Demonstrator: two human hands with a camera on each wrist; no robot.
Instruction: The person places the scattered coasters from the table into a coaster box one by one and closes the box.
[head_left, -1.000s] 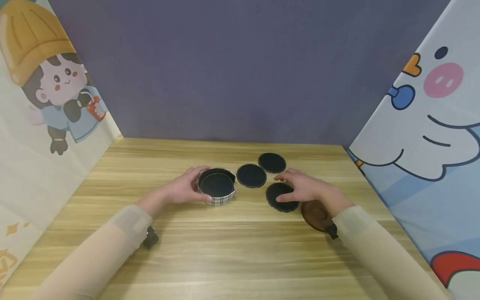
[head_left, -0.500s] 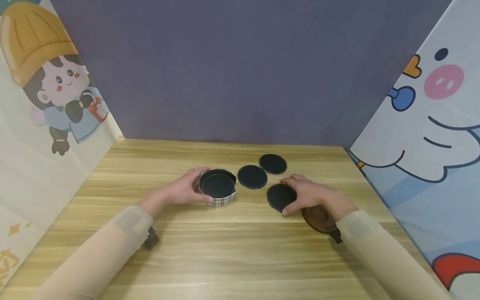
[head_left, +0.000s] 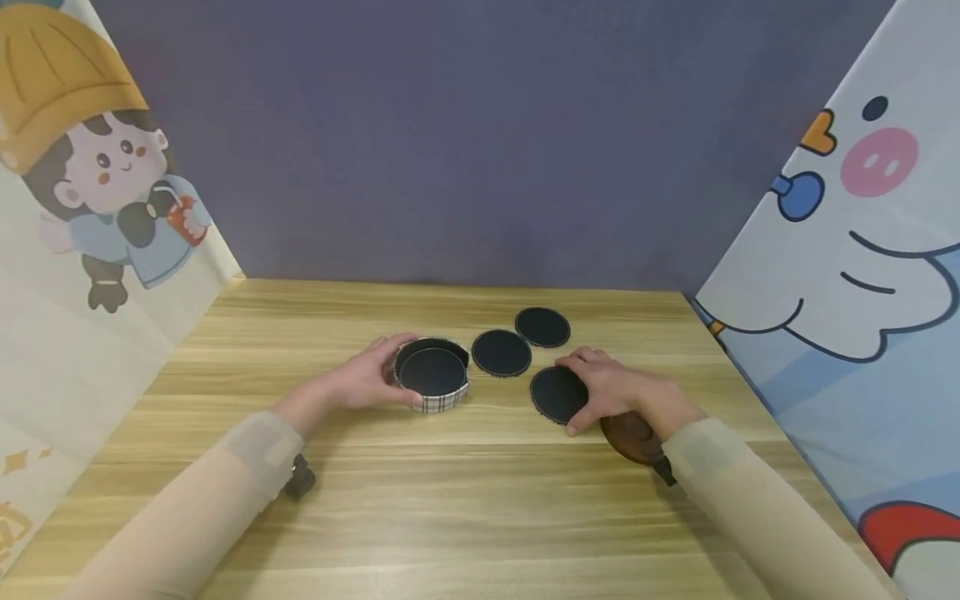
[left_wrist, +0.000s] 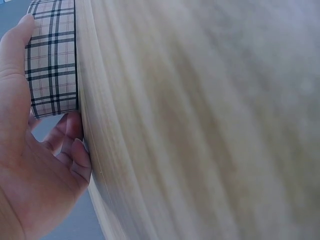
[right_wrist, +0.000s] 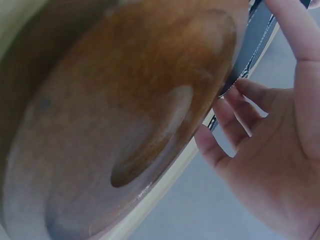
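Note:
In the head view my left hand (head_left: 367, 379) grips a low round coaster holder (head_left: 442, 403) from its left side, thumb at the near wall. Its plaid wall (left_wrist: 52, 65) fills the upper left of the left wrist view. Inside the holder lies a black disc (head_left: 432, 372). My right hand (head_left: 618, 392) holds a round black coaster (head_left: 557, 395) by its edge, thumb on the near side and fingers on the far side. The palm covers the coaster's right part. Two more black coasters, a middle one (head_left: 501, 352) and a farther one (head_left: 542, 327), lie flat between the hands.
A glossy brown round object (head_left: 632, 437) with a dark, narrow end sits below my right wrist, and looms large in the right wrist view. Beside my left sleeve is a small dark object (head_left: 300, 477), partly hidden. A grey-blue wall (head_left: 465, 167) bounds the table's far edge.
My right thumb has moved from over the coaster to its near edge, and the hand now holds the coaster. The left hand stays on the holder.

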